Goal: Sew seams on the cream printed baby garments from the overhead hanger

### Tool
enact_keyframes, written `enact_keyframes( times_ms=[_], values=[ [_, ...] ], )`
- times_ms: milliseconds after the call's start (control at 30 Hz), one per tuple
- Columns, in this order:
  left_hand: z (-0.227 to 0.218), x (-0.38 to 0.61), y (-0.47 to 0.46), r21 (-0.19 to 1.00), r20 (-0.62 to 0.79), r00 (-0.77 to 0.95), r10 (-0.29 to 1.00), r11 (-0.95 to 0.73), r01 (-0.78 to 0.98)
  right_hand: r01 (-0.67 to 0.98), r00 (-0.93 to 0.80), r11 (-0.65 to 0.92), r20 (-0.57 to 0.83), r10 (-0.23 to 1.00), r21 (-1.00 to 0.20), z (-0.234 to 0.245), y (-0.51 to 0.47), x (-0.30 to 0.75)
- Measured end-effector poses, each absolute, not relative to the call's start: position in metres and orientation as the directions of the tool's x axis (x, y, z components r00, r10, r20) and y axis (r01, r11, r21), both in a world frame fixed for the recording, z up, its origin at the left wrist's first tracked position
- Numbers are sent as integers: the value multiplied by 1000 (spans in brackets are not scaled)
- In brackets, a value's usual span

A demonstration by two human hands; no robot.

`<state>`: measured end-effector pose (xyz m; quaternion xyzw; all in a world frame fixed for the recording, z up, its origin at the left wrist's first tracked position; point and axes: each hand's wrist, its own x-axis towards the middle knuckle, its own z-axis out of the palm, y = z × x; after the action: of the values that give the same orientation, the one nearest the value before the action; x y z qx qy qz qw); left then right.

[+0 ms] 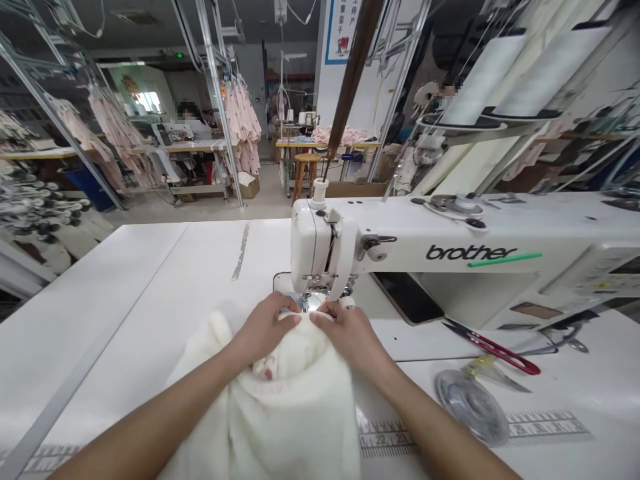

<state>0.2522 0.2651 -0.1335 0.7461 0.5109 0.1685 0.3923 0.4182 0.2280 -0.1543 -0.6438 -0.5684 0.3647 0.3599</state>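
A cream-coloured garment [300, 413] drapes over the near part of the white table, its upper edge at the needle area of a white sewing machine [325, 247]. My left hand [267, 327] pinches that edge just left of the presser foot, thumb on top. On the other side, my right hand [350, 330] grips the same edge between thumb and fingers. Between the two hands the cloth is gathered into a curved opening, where a small reddish print shows inside. The needle tip is too small to make out.
Under the machine's arm lies a dark phone [407, 297]. To the right are red-handled scissors [493, 347], a small thread snipper [497, 373] and a clear round case [470, 407] over a printed ruler [545, 427]. Thread cones [485, 80] stand above. Co-workers sit farther back.
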Motion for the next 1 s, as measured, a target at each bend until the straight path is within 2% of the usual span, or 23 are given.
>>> enact_keyframes(
  times_ms=[200, 400, 767, 1000],
  values=[
    [-138, 265, 275, 620, -137, 348, 927, -194, 760, 645, 184, -199, -102, 978, -738, -153, 244, 413],
    [-138, 274, 276, 554, -132, 291, 948, -173, 814, 761, 135, -115, -17, 991, -638, -160, 245, 416],
    [-138, 277, 277, 555, -128, 263, 956, -150, 818, 849, 126, -73, 67, 990, -524, -166, 246, 416],
    [-140, 276, 281, 539, -109, 300, 948, -197, 819, 878, 121, -62, 95, 988, -475, -168, 245, 417]
  ],
)
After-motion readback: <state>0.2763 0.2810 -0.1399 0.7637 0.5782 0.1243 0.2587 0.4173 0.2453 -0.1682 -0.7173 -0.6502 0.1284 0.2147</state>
